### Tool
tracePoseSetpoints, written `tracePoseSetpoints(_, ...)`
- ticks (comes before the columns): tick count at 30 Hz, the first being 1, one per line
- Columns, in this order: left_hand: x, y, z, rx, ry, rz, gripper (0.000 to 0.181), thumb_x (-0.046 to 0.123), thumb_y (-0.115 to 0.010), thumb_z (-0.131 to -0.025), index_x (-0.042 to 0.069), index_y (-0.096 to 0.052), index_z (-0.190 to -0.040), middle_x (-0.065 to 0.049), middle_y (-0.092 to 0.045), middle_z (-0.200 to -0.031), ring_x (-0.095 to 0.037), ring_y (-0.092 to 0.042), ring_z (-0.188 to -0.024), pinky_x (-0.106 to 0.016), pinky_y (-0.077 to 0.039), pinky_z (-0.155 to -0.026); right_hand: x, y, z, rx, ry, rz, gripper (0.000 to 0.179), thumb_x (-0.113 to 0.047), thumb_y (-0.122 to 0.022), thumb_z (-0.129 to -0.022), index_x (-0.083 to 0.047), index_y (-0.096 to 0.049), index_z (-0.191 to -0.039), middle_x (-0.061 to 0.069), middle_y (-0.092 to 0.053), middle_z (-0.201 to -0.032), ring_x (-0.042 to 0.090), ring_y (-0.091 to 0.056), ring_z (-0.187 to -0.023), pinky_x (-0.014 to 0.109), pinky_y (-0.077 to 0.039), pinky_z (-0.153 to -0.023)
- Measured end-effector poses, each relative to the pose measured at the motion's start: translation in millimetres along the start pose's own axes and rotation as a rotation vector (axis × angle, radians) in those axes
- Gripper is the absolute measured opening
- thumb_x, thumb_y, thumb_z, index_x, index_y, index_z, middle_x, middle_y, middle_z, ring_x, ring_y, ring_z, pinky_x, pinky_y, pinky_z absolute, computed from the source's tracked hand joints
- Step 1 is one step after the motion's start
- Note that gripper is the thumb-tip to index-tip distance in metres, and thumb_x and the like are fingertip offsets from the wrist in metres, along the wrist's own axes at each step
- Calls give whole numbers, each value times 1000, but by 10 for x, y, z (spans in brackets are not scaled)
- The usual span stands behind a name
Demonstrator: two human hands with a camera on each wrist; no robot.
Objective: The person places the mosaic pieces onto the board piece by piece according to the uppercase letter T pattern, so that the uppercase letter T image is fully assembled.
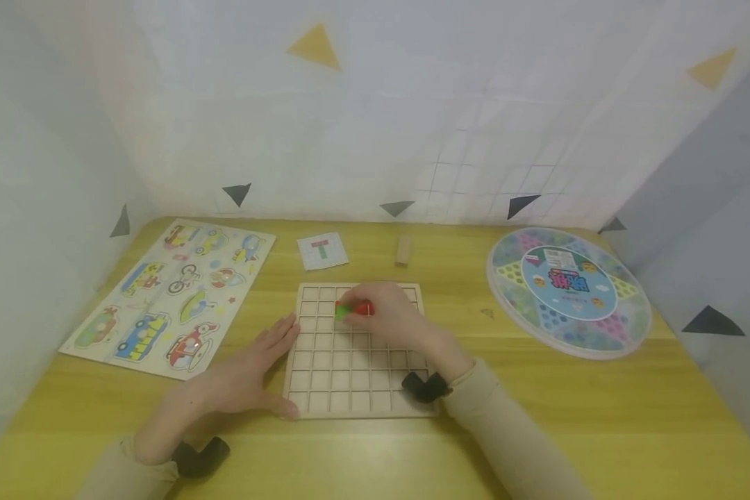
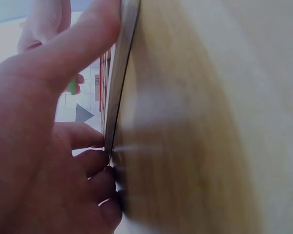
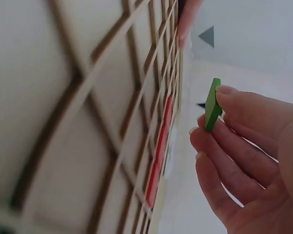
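My right hand [image 1: 384, 312] pinches a small green square tile [image 3: 212, 107] between thumb and fingers, just above a wooden grid board [image 1: 320, 401]. A red row [image 3: 158, 151] lies in the board's cells beneath it, partly covered by that hand in the head view. At the board's left side, my left hand [image 1: 244, 375] is spread along the edge. Its fingertips touch the edge and its thumb rests at the near left corner. In the left wrist view, the board's side [image 2: 119, 73] runs between thumb and fingers.
Behind the board lie a white card [image 1: 309, 259] with a red and green T shape and a small wooden block [image 1: 403, 251]. A vehicle picture puzzle [image 1: 165, 292] is at left, a round game board [image 1: 569, 292] at right. Patterned cloth walls surround the table.
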State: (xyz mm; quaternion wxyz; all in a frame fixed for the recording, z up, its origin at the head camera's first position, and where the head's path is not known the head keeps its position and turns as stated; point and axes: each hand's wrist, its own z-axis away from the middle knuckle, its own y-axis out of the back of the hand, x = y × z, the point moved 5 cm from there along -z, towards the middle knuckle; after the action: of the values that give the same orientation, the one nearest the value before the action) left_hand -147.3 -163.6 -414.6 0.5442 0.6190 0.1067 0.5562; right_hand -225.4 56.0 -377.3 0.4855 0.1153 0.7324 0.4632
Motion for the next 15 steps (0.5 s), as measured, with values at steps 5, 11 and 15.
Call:
tracePoseSetpoints(5,12,5,10,0,7,-5,128,68,-77,-69,7,-12,-161,-13,0,-169,-45,-7,-152,-61,-18,-121,151,-10,18,-44,-46,-14,20,-26,-78,-88,-22,-74,-108,-12,-71,-104,7,-62,-97,30,-52,-90)
tracePoseSetpoints(11,10,2,14,3,8,-12,128,69,-77,-69,7,-13,-161,-12,0,-169,-44,-7,-152,-60,-18,-121,275,-13,33,-120,-74,-61,26,-23,-81,-85,-19,-74,-110,-10,-72,-108,8,-65,-104,31,-53,-96)
tracePoseSetpoints(15,11,4,11,2,6,-15,128,69,-77,-69,8,-13,-161,-11,1,-169,-44,-7,-152,-60,-18,-121,292,-9,39,-123,-54,-42,26,-19,-82,-84,-18,-74,-109,-9,-72,-104,10,-65,-97,29,-55,-90)
